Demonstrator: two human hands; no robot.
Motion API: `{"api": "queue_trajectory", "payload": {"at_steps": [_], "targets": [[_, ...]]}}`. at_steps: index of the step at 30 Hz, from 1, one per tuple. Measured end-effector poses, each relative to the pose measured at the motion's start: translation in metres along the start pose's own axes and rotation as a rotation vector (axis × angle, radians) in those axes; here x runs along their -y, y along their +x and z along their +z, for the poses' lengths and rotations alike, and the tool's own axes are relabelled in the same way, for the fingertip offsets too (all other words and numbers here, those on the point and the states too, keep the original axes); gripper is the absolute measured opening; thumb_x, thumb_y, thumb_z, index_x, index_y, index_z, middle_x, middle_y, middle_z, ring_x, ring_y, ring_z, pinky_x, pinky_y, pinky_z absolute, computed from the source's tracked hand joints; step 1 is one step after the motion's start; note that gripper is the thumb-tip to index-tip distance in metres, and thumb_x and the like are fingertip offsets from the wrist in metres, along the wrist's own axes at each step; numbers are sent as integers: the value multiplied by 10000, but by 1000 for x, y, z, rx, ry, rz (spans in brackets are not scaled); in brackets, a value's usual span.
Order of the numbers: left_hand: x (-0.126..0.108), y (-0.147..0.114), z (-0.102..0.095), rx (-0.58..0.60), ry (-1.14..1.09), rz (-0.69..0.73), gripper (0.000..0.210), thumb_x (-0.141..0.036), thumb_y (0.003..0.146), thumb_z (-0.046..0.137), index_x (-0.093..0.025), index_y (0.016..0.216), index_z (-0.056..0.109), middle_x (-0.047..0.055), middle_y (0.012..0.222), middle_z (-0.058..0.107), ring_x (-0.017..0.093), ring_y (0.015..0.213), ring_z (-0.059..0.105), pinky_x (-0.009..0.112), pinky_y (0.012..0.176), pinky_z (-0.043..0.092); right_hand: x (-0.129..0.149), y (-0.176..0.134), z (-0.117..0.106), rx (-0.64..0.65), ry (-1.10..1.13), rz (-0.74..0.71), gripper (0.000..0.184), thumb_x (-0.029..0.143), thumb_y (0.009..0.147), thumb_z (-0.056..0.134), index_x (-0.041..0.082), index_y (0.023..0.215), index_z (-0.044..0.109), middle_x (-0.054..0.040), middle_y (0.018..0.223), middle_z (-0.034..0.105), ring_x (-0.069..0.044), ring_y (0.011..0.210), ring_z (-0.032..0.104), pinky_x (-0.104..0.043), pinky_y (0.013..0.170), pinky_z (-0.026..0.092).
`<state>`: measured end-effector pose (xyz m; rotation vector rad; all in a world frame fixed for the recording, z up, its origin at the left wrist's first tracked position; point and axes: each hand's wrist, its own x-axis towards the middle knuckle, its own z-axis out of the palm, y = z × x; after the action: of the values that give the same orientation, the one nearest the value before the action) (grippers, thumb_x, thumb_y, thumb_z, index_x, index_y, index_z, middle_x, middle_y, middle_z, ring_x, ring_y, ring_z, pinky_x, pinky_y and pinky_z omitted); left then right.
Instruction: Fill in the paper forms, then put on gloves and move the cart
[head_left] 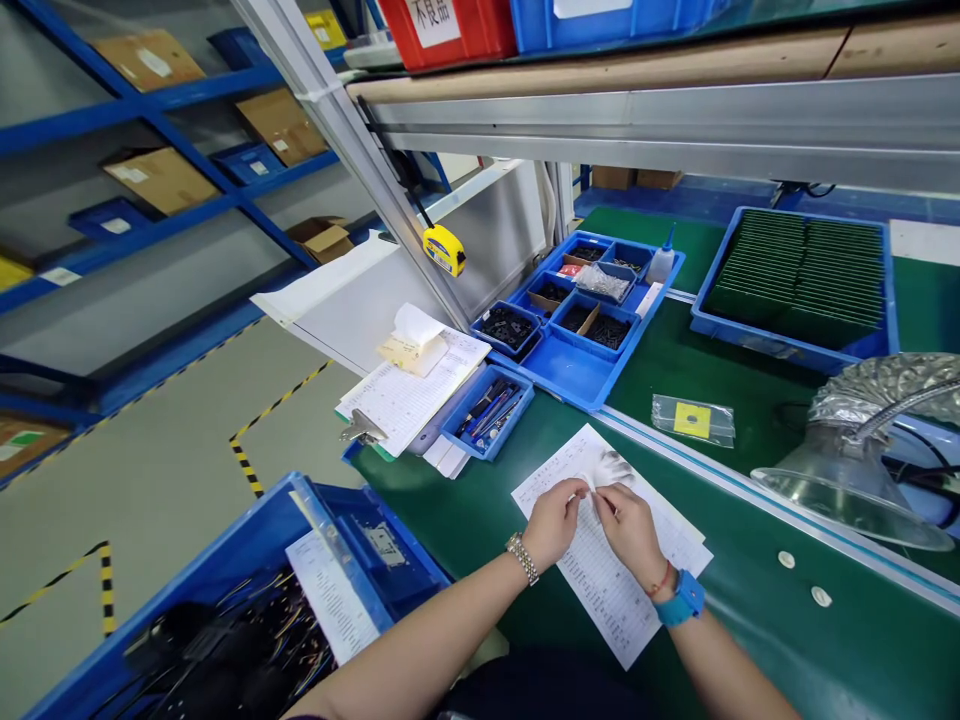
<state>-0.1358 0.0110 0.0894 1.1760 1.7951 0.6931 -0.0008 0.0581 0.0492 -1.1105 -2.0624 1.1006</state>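
Over a printed sheet (600,590) on the green table, my left hand (555,518) and my right hand (628,528) meet at the fingertips. Both are closed, pinching a small, thin white piece (589,482) that looks like a finger cot; the fingers hide part of it. A metal-band watch is on my left wrist and a blue watch (681,598) on my right. Two small off-white rolled rings, also like finger cots, lie to the right: one ring (786,560) farther back, the other ring (821,597) nearer me.
Ahead stands a blue tray (577,378) with bins of small black parts. A pen box (487,448) and clipboard (409,400) sit left. Right are a bagged yellow label (691,419), a board rack (712,315) and a clear hood (855,490). A cable-filled bin (247,530) stands lower left.
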Motion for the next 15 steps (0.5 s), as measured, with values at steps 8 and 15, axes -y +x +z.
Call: {"api": "queue_trajectory", "payload": {"at_steps": [8, 15], "targets": [[-3, -12, -17, 125, 592, -50, 233, -227, 853, 398, -190, 846, 628, 62, 676, 589, 214, 659, 583, 327, 630, 424, 16, -10, 5, 21, 35, -106, 221, 214, 916, 398, 179, 890, 615, -69, 855, 598, -178, 799, 556, -312, 716, 437], [-18, -12, -17, 146, -593, -642, 163, -144, 694, 491, -184, 578, 383, -74, 398, 301, 35, 343, 178, 203, 424, 141, 45, -23, -2, 169, 249, -284, 227, 179, 924, 337, 192, 845, 550, -59, 795, 521, -163, 730, 497, -296, 636, 413]]}}
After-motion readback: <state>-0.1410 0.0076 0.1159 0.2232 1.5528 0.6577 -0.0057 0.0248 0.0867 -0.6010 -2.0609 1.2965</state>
